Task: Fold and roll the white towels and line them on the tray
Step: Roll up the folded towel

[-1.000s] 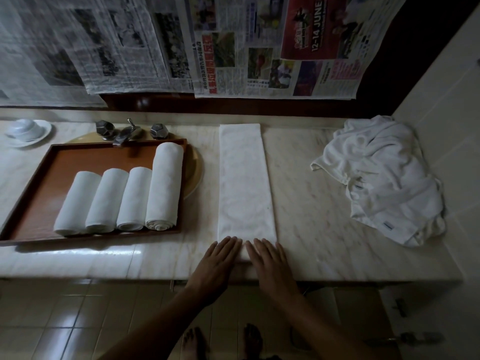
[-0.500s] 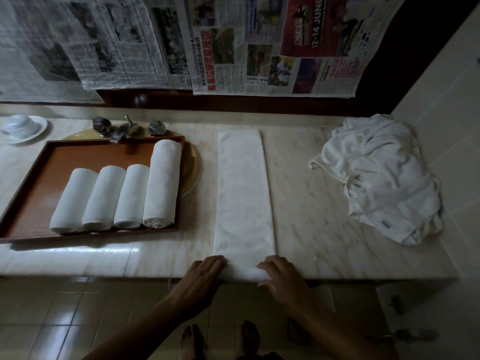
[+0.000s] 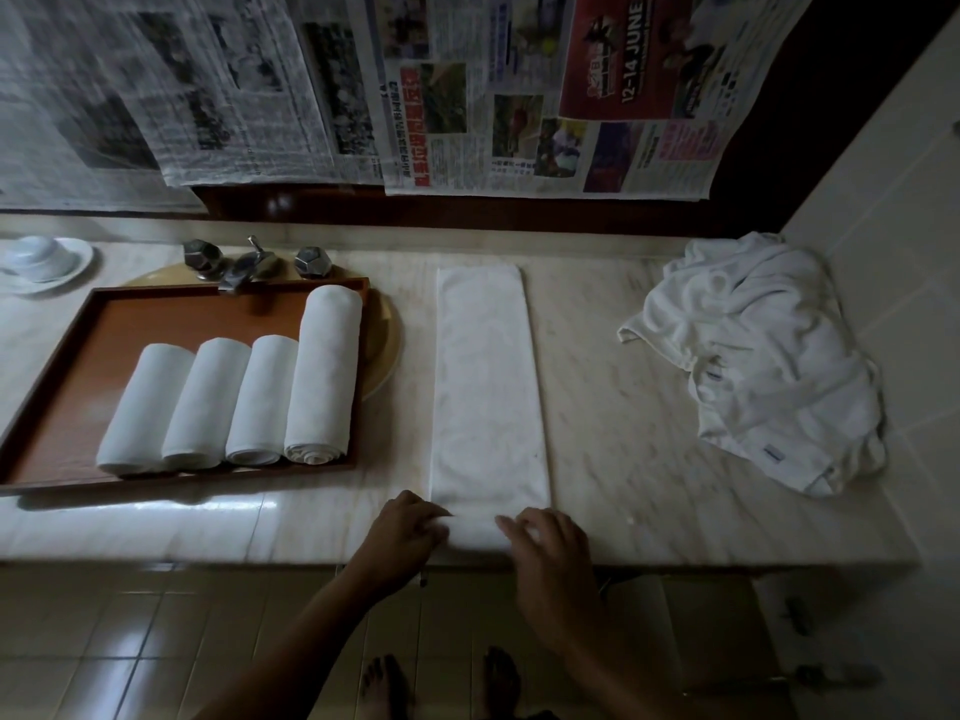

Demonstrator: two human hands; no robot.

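A white towel [image 3: 485, 387] folded into a long narrow strip lies on the marble counter, running away from me. Its near end is curled into a small roll at the counter's front edge. My left hand [image 3: 405, 532] grips the roll's left end and my right hand [image 3: 550, 548] grips its right end. To the left, a brown wooden tray [image 3: 67, 356] holds several rolled white towels [image 3: 234, 402] side by side; the rightmost roll is longer.
A heap of unfolded white towels [image 3: 763, 366] lies at the counter's right end against the tiled wall. Behind the tray stand a metal tap with two knobs [image 3: 249, 262] and a white cup on a saucer [image 3: 41, 257]. Newspapers hang behind.
My hands went from lying flat on the towel's near end to gripping its corners, and have now turned that end over into a small roll.
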